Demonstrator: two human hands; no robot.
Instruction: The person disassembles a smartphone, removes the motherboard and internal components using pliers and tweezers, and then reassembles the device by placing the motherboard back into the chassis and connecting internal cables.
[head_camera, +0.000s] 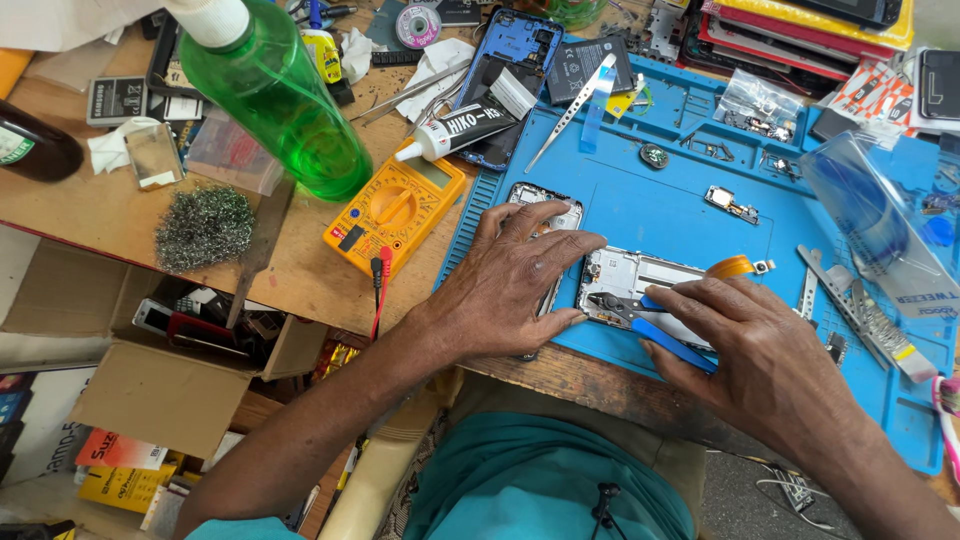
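An opened phone frame (625, 275) lies on the blue repair mat (660, 215), its inner metal parts showing. My left hand (515, 280) presses flat on the phone's left part, fingers spread over it. My right hand (765, 350) holds a blue-handled tool (665, 340) whose dark tips reach into the phone's lower left part. An orange strip (730, 267) curls up at the phone's right end.
A yellow multimeter (395, 205) and a green bottle (275, 95) stand left of the mat. A glue tube (455, 130), tweezers (575, 105), small parts and a clear plastic bag (870, 215) lie around. An open cardboard box (170, 350) sits below the table edge.
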